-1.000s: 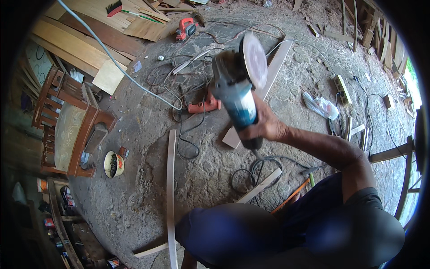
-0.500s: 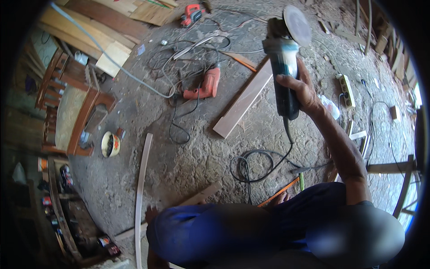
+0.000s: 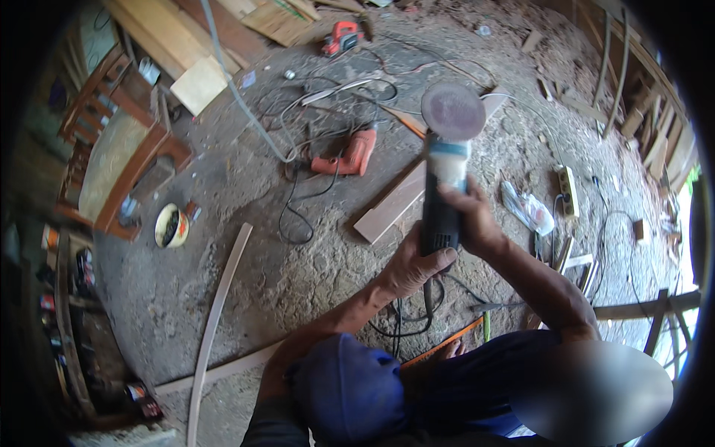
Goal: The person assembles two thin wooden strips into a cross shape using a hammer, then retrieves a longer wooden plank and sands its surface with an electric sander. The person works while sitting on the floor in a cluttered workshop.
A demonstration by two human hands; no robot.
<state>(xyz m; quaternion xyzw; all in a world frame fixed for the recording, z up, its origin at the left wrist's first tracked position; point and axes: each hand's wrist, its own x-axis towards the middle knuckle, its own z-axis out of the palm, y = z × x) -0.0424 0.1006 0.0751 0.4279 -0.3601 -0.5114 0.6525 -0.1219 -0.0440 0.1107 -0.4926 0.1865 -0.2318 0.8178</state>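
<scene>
- Legible text, numbers or signs: none.
- Grinder (image 3: 445, 167): any housing markings too blurred to read.
- Containers (image 3: 144, 401), lower left: any labels too small to read.

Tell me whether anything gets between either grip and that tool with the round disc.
Nothing visible does: the left grip touches the dark rear end of the disc tool, and the right grip holds its body farther forward.
</scene>
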